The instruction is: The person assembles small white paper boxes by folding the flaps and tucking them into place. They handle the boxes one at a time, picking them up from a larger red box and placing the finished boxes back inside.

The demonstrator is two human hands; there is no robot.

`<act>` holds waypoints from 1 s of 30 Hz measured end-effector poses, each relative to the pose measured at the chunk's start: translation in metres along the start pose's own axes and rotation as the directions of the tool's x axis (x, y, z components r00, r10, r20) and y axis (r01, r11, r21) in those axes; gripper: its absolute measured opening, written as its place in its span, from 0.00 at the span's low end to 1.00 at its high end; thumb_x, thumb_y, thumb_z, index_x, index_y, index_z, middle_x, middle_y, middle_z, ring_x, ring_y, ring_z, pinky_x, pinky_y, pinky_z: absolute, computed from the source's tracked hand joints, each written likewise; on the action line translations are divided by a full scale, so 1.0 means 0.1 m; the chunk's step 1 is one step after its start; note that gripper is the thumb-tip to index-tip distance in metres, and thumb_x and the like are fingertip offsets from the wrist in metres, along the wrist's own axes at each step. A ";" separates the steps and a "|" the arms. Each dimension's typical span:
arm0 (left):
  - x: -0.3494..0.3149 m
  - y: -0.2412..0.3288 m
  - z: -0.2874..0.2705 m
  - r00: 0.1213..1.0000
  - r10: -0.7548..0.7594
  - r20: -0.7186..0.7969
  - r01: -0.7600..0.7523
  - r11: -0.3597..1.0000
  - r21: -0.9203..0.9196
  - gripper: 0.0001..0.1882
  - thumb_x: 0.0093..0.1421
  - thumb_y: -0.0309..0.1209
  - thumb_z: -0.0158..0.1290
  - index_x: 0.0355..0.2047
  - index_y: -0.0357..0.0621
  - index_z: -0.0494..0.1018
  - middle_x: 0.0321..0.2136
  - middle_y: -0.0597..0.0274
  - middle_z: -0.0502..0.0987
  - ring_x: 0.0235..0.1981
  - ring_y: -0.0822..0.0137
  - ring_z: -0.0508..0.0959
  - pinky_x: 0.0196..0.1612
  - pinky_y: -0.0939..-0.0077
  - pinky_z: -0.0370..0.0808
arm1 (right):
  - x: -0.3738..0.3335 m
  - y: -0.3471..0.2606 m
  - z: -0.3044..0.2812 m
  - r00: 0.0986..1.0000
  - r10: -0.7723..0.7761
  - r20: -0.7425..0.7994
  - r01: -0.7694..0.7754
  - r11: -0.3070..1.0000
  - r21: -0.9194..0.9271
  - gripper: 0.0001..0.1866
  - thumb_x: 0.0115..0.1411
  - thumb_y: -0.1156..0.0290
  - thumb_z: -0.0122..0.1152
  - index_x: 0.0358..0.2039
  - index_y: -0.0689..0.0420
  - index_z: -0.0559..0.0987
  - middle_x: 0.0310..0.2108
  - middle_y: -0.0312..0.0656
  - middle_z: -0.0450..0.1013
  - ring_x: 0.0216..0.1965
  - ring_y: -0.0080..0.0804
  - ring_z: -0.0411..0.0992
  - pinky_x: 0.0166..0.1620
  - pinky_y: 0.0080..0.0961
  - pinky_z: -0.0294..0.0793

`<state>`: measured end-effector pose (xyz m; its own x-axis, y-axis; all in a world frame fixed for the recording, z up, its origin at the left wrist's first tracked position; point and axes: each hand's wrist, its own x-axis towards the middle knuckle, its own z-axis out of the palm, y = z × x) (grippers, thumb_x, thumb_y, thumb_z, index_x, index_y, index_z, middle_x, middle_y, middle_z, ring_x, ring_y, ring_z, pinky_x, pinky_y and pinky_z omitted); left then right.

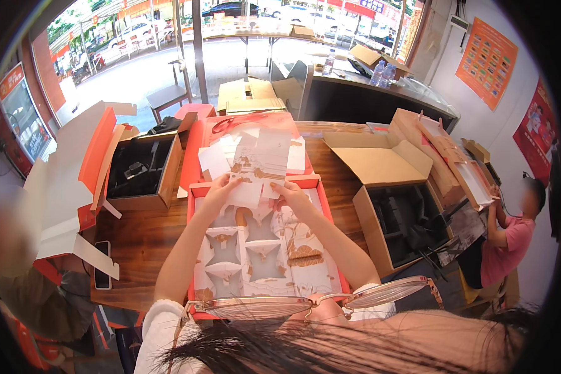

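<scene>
Both my hands hold a thin white cardboard sheet with gold-brown printing, raised over the far part of a red box. My left hand grips its left lower edge. At the right lower edge, my right hand pinches it. Below lies the open red box, fitted with white folded dividers forming square compartments. Its right part carries a white panel with gold-brown drawings. Behind the sheet, several loose white card pieces lie on a red lid or sheet.
A brown box with black lining stands left, beside large white-and-red cartons. Right, another open brown box holds black items. A phone lies at the table's left edge. People are at both sides; one wears pink.
</scene>
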<state>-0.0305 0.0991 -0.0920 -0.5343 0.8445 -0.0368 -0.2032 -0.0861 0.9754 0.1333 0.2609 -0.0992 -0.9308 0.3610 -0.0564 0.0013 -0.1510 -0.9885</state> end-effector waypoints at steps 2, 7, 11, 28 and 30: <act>-0.01 0.00 0.00 1.000 -0.002 0.002 0.002 1.000 0.006 0.22 0.60 0.33 0.53 0.51 0.34 0.65 0.43 0.57 0.74 0.42 0.71 0.75 0.43 0.78 0.73 | 0.00 0.00 0.01 1.000 0.003 -0.027 -0.003 1.000 0.000 0.17 0.64 0.58 0.49 0.36 0.60 0.74 0.21 0.41 0.74 0.19 0.23 0.71 0.23 0.16 0.69; 0.08 -0.12 -0.10 0.997 0.036 -0.075 -0.035 0.999 0.011 0.22 0.61 0.34 0.51 0.52 0.35 0.65 0.44 0.58 0.74 0.42 0.72 0.74 0.44 0.78 0.71 | -0.02 -0.05 0.04 0.998 0.049 -0.040 -0.051 0.997 -0.054 0.15 0.64 0.59 0.47 0.36 0.60 0.73 0.21 0.41 0.74 0.20 0.23 0.72 0.23 0.16 0.69; 0.15 -0.16 -0.18 0.929 0.077 -0.362 -0.085 0.996 -0.007 0.21 0.62 0.35 0.51 0.52 0.37 0.64 0.43 0.61 0.73 0.44 0.73 0.73 0.45 0.80 0.70 | -0.03 -0.04 0.05 0.998 0.055 0.011 -0.053 0.988 -0.142 0.14 0.65 0.60 0.46 0.35 0.59 0.72 0.21 0.40 0.74 0.19 0.23 0.71 0.21 0.17 0.69; 0.49 -0.47 -0.48 0.899 0.338 -0.279 -0.305 0.940 0.155 0.28 0.61 0.25 0.49 0.60 0.32 0.53 0.46 0.53 0.73 0.44 0.70 0.74 0.46 0.79 0.71 | -0.03 0.03 0.07 0.998 0.035 0.054 -0.025 0.982 -0.186 0.13 0.65 0.62 0.46 0.34 0.58 0.72 0.20 0.38 0.73 0.18 0.21 0.70 0.20 0.17 0.68; 0.54 -0.41 -0.52 0.912 0.299 -0.281 -0.253 0.949 0.189 0.30 0.61 0.25 0.50 0.60 0.32 0.52 0.41 0.52 0.76 0.38 0.70 0.77 0.34 0.80 0.76 | -0.03 0.02 0.08 0.998 0.039 0.055 -0.027 0.976 -0.216 0.12 0.65 0.62 0.46 0.34 0.57 0.73 0.20 0.37 0.73 0.18 0.21 0.70 0.20 0.17 0.67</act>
<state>-0.0934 0.1206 -0.1454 -0.7787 0.5956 0.1972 0.0979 -0.1951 0.9759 0.1334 0.2517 -0.1000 -0.9488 0.3036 -0.0875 0.1050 0.0416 -0.9936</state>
